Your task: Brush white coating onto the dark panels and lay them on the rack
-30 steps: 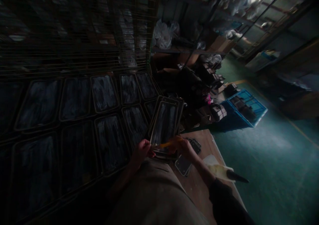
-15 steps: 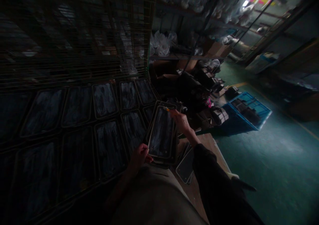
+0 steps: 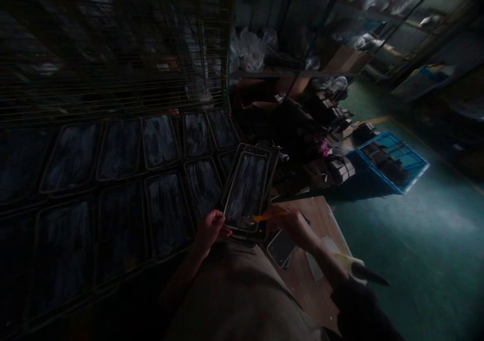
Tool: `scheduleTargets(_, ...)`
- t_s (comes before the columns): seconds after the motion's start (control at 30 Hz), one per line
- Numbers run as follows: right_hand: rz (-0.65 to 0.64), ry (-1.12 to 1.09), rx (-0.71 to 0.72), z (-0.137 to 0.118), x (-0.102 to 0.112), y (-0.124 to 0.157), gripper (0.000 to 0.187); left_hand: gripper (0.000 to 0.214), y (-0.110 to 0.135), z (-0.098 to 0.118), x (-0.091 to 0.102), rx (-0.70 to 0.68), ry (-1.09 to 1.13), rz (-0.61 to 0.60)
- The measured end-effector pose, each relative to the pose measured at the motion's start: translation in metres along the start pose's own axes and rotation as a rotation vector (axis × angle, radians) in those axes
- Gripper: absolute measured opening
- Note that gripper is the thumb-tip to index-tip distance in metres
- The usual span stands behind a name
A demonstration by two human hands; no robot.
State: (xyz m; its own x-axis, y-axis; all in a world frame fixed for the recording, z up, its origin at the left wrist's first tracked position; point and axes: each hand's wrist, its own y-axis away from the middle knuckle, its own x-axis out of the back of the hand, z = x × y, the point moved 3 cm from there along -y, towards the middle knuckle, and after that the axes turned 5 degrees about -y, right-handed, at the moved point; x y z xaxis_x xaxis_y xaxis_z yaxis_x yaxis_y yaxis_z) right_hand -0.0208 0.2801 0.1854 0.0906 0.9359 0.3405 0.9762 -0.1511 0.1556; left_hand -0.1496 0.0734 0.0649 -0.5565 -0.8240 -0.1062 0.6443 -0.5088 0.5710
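Head view: hands (image 3: pixel 209 228) (image 3: pixel 295 224) hold panel (image 3: pixel 247 182), brush (image 3: pixel 263 217); any lettering unreadable.

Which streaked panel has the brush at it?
The panel gripped at its lower left edge by the left hand; the right hand holds the brush at its near end. The other streaked panels lie in rows leftward, unheld.

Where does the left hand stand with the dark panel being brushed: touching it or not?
Touching. The head view shows the left hand gripping the dark panel at its lower left edge, with no gap between.
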Motion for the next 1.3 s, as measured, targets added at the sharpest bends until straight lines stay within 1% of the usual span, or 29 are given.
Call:
scheduleTargets(0.07,0.128,-0.018,-0.009,0.006,0.005,0.000,0.030,0.031,0.001,0.002,-0.001,0.008,-0.023,0.031)
scheduleTargets(0.1,0.150,-0.008,-0.008,0.010,0.005,0.002,0.030,0.031,0.001,0.002,-0.001,0.019,-0.032,0.036)
scheduleTargets(0.13,0.139,0.010,-0.006,0.012,0.002,0.004,0.030,0.031,0.001,0.002,-0.002,0.030,-0.037,0.033)
scheduleTargets(0.23,0.017,0.050,-0.034,0.017,-0.015,0.019,0.030,0.032,0.003,0.003,-0.003,0.028,-0.021,0.016)
scheduleTargets(0.27,-0.002,0.055,-0.050,0.017,-0.019,0.025,0.030,0.032,0.004,0.003,-0.003,0.017,-0.013,0.018)
scheduleTargets(0.33,0.005,0.038,-0.079,0.015,-0.024,0.035,0.028,0.033,0.004,0.004,-0.002,0.003,-0.010,0.025)
scheduleTargets(0.43,0.072,-0.033,-0.095,0.016,-0.020,0.037,0.028,0.033,0.003,0.003,-0.001,0.010,-0.029,-0.003)
scheduleTargets(0.53,0.176,-0.105,-0.075,0.025,-0.007,0.024,0.028,0.032,-0.001,0.003,0.000,0.023,-0.060,-0.055)
scheduleTargets(0.6,0.325,-0.102,-0.046,0.033,0.004,0.011,0.029,0.032,-0.003,0.003,0.000,0.025,-0.090,-0.085)
scheduleTargets(0.7,0.587,-0.012,0.018,0.038,0.017,0.000,0.030,0.036,-0.006,0.005,0.001,0.034,-0.127,-0.129)
scheduleTargets(0.73,0.646,0.017,0.041,0.036,0.018,-0.001,0.030,0.037,-0.006,0.006,0.002,0.036,-0.132,-0.145)
scheduleTargets(0.8,0.710,0.058,0.084,0.031,0.017,-0.002,0.030,0.040,-0.005,0.008,0.004,0.036,-0.134,-0.183)
scheduleTargets(0.87,0.728,0.080,0.110,0.024,0.012,-0.002,0.029,0.041,-0.004,0.011,0.005,0.031,-0.136,-0.217)
scheduleTargets(0.93,0.706,0.079,0.119,0.021,0.006,-0.006,0.027,0.040,-0.004,0.012,0.006,0.034,-0.135,-0.225)
scheduleTargets(1.07,0.580,0.030,0.101,0.026,0.000,-0.028,0.027,0.041,-0.012,0.011,0.004,0.039,-0.124,-0.204)
scheduleTargets(1.13,0.580,0.001,0.091,0.032,0.005,-0.044,0.029,0.046,-0.016,0.009,0.002,0.014,-0.115,-0.212)
scheduleTargets(1.23,0.694,-0.024,0.085,0.041,0.024,-0.066,0.034,0.055,-0.020,0.008,0.002,-0.037,-0.088,-0.201)
scheduleTargets(1.3,0.748,-0.002,0.094,0.043,0.036,-0.081,0.036,0.059,-0.020,0.008,0.003,-0.050,-0.077,-0.192)
